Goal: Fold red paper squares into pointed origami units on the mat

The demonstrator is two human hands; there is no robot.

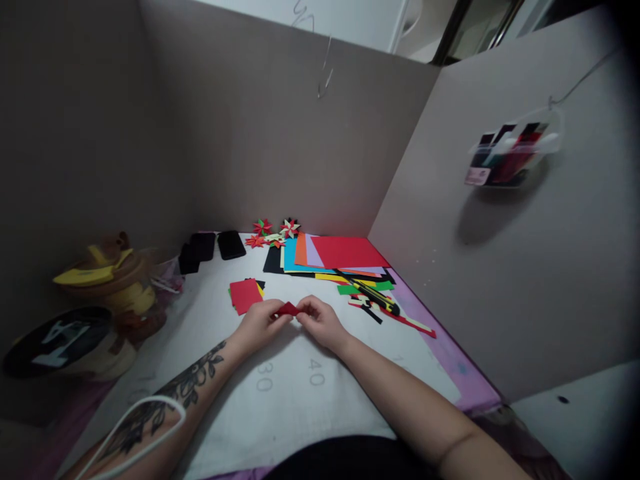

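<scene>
A small folded piece of red paper (289, 309) is held over the white cloth between both my hands. My left hand (263, 323) pinches its left end between thumb and fingers. At the other end, my right hand (320, 321) grips it with closed fingertips. Just beyond my left hand lies a stack of small rectangular papers (245, 297), red on top, with green, yellow and black edges showing. Parts of the held paper are hidden behind my fingers.
Larger coloured sheets (350, 253) lie at the back right, with a yellow-black utility knife (377, 296) and paper scraps (367, 308) before them. Several folded paper stars (289, 228) sit by the back wall. Dark flat objects (231, 245) and baskets (107, 280) are on the left.
</scene>
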